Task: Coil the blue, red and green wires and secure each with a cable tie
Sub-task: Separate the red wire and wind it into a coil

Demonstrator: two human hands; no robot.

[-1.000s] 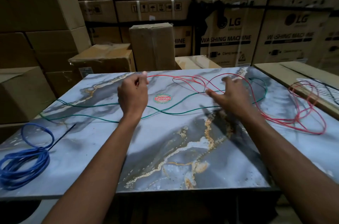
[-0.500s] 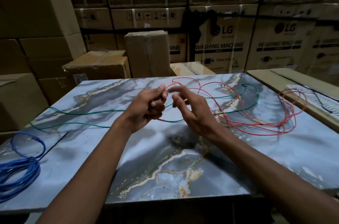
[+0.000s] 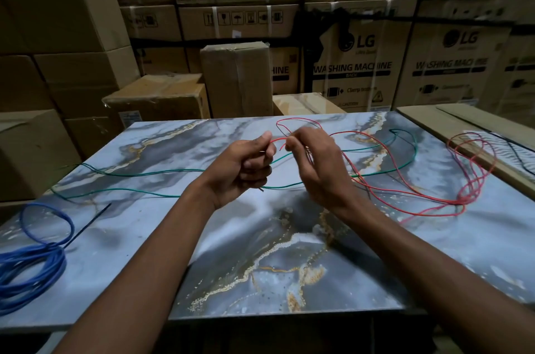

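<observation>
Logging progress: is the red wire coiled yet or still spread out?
Still spread out. The red wire trails in loose loops across the table, one end held between the left hand and right hand.

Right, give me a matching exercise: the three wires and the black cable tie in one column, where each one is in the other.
Things:
1. blue wire
2. red wire
3. green wire
4. cable tie

Places:
A. stretched loose across the table's middle
B. pinched in both hands, the rest trailing right
C. coiled at the table's left edge
D. lying straight beside the blue coil

Pairs: 1-C, 2-B, 3-A, 4-D
</observation>
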